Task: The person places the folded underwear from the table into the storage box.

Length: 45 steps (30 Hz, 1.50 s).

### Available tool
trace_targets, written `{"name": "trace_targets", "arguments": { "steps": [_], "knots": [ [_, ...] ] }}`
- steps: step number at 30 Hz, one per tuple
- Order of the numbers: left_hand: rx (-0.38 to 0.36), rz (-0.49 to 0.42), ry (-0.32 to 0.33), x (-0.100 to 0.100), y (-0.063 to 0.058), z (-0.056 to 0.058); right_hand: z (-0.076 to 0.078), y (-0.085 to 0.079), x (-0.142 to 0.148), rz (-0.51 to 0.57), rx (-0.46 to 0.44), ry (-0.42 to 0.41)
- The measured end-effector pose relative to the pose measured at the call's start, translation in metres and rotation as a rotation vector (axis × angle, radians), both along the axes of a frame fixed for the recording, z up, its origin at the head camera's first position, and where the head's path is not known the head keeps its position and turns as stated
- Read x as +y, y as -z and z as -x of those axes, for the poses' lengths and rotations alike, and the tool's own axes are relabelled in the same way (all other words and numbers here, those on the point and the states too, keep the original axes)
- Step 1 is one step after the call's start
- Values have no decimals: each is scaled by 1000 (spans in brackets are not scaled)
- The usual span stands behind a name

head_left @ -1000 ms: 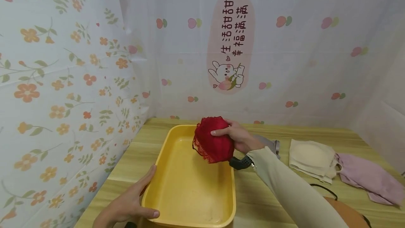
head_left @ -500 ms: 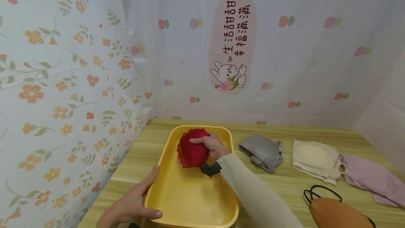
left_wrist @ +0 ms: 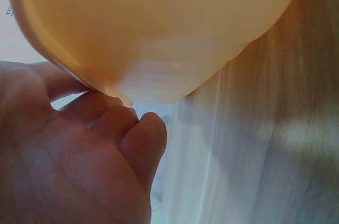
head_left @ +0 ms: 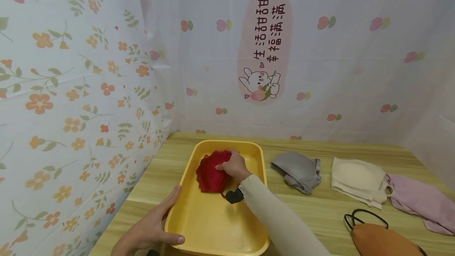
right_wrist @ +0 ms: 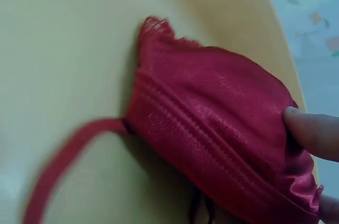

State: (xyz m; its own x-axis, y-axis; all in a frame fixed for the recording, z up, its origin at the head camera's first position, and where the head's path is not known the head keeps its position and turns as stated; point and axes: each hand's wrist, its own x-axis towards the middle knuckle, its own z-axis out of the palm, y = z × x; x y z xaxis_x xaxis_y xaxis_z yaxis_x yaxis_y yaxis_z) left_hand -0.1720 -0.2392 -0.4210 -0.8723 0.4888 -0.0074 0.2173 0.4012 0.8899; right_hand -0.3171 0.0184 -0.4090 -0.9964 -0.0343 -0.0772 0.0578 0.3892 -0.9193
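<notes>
A folded red bra [head_left: 210, 174] with lace trim lies inside the far left part of a yellow tray [head_left: 213, 224]. My right hand [head_left: 235, 166] pinches it at its right side, thumb on top. In the right wrist view the satin of the bra [right_wrist: 212, 113] is close up, with a loose red strap hanging onto the tray floor. My left hand [head_left: 151, 222] holds the tray at its near left corner, thumb along the front rim and fingers at the left wall. The left wrist view has the curled fingers [left_wrist: 114, 121] against the tray's outer side.
On the wooden table [head_left: 305, 218] right of the tray lie a grey folded garment [head_left: 298, 171], a cream one [head_left: 357, 179], a lilac one [head_left: 421, 200] and an orange one with black straps [head_left: 384, 240]. Patterned cloth walls [head_left: 199, 70] stand behind and to the left.
My right hand has carried the red bra left and down from above the tray's right rim onto its floor. The grey garment has come into full view. The left hand keeps its hold.
</notes>
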Motion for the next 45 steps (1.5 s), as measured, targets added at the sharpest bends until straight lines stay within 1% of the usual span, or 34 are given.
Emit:
{"name": "trace_targets", "arguments": {
  "steps": [3, 5, 9, 11, 14, 16, 18, 20, 23, 27, 30, 34, 37, 39, 41, 43, 45],
  "knots": [
    [-1, 1, -2, 1, 0, 1, 0, -3, 2, -187, 74, 18],
    [2, 6, -3, 2, 0, 1, -1, -4, 5, -290, 103, 12],
    [-10, 4, -4, 2, 0, 1, -3, -10, 10, -492, 126, -51],
    [-18, 4, -5, 2, -1, 0, -4, -14, 12, -601, 117, -93],
    [-23, 7, -9, 2, -1, 0, -4, -21, 14, -778, 76, -171],
    [-22, 7, -12, 1, 0, -1, -4, -26, 14, -871, 54, -227],
    [-16, 0, -9, -1, 1, -2, -3, -30, 14, -933, 42, -282],
    [-8, -9, -7, -3, 3, -3, -1, -34, 16, -950, 61, -318],
    [-5, -22, 2, -4, 4, -2, 4, -41, 23, -898, 94, -369],
    [-5, -33, 10, -5, 3, -1, 11, -53, 38, -855, 190, -425],
    [-12, -33, 12, -5, 3, -1, 13, -64, 54, -857, 287, -435],
    [-13, -18, 9, -4, 1, 0, 15, -76, 82, -784, 363, -413],
    [-9, -16, 8, -3, 1, 0, 19, -80, 107, -705, 355, -411],
    [-16, -20, 8, -2, 0, 0, 24, -78, 124, -679, 343, -409],
    [-22, -23, 11, -2, 0, 1, 28, -75, 141, -685, 316, -399],
    [-26, -25, 11, -1, 0, 1, 30, -71, 158, -704, 308, -384],
    [-23, -18, 10, -1, 1, 2, 31, -66, 173, -727, 292, -363]
  ]
}}
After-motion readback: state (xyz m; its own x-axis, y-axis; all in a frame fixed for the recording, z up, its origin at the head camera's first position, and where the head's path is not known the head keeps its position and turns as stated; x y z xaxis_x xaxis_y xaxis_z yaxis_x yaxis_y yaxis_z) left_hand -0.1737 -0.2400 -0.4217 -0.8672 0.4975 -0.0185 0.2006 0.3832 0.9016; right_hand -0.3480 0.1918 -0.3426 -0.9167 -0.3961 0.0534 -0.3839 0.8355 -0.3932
